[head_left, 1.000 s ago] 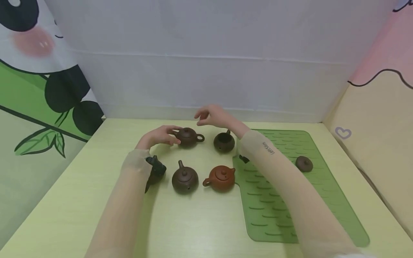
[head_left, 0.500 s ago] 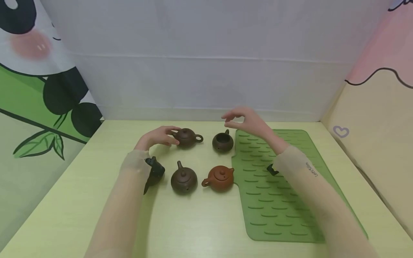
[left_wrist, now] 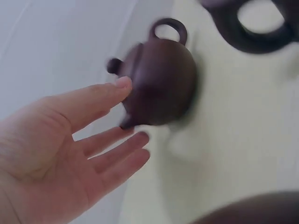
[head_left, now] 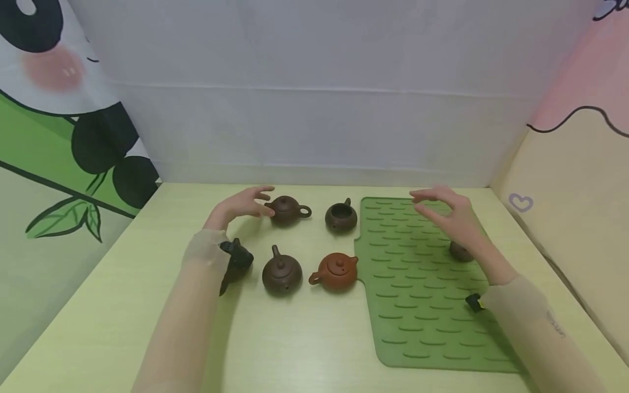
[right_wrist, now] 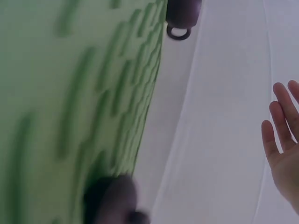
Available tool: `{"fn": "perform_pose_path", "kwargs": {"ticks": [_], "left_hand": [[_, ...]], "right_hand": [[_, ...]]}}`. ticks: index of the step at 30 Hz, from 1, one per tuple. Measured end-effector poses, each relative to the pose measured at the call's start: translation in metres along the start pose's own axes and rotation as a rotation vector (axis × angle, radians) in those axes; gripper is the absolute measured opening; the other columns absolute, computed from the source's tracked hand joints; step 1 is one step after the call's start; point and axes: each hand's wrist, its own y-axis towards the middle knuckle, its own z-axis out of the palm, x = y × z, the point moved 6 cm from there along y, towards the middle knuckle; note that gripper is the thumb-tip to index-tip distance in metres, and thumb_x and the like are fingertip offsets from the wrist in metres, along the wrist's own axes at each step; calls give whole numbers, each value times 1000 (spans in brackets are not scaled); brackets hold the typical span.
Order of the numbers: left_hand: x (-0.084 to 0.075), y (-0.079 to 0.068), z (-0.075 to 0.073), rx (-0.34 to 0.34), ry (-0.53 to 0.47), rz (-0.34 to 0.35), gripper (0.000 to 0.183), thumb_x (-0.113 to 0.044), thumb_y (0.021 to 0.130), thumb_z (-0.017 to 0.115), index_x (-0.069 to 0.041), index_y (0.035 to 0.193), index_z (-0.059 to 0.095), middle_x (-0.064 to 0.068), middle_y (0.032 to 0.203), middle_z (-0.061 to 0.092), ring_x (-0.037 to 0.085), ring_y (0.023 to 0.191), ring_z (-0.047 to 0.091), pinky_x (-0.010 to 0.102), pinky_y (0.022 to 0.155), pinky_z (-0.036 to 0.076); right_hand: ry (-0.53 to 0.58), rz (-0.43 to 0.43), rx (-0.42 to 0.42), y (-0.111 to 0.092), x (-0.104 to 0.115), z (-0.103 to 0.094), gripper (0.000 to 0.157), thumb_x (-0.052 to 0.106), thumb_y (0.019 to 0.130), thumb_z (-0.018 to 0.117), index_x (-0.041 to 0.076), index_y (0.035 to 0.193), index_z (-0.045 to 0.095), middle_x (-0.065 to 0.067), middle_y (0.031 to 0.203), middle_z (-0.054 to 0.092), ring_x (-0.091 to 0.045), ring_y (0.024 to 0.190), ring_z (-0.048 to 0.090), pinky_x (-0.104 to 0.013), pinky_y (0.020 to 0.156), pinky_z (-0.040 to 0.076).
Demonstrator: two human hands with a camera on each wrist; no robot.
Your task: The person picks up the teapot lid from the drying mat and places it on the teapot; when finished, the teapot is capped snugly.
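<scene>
My left hand [head_left: 241,206] is beside the spout of a dark brown lidded teapot [head_left: 286,212] at the back of the table. In the left wrist view its fingers are spread and loose, with the thumb overlapping that teapot [left_wrist: 161,81] near its lid. My right hand [head_left: 451,213] hovers over the green mat [head_left: 408,284], fingers extended and holding nothing. Below its wrist lies a brown teapot lid [head_left: 460,251], partly hidden. The lid [right_wrist: 114,198] is blurred at the bottom of the right wrist view.
A lidless dark teapot [head_left: 341,216] stands at the back, left of the mat. Nearer are a brown teapot [head_left: 282,274] and a reddish-brown teapot [head_left: 338,271]. Another dark object [head_left: 241,260] is partly behind my left wrist. A white sheet [head_left: 314,131] closes off the back.
My right hand has swung rightward from above the back teapots to over the mat near the lid. My left fingers have spread from the teapot, which stays in place.
</scene>
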Motion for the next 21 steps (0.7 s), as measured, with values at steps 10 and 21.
{"fn": "perform_pose_path", "kwargs": {"ticks": [10,21], "left_hand": [[-60,-5,-9,-266,8,140,74,-23,93,68,-19,156,30,9,163,28,33,152,25,57,120,27],[-111,31,42,-164,-74,373,74,-22,91,71,-24,155,33,0,163,31,30,147,37,50,114,39]], "right_hand": [[-113,156,-27,-56,-30,-40,44,6,89,72,20,129,66,2,107,73,10,105,55,-5,90,41],[-168,152,109,-75,-41,-54,46,6,89,71,16,133,62,24,122,62,17,113,50,-2,89,39]]}}
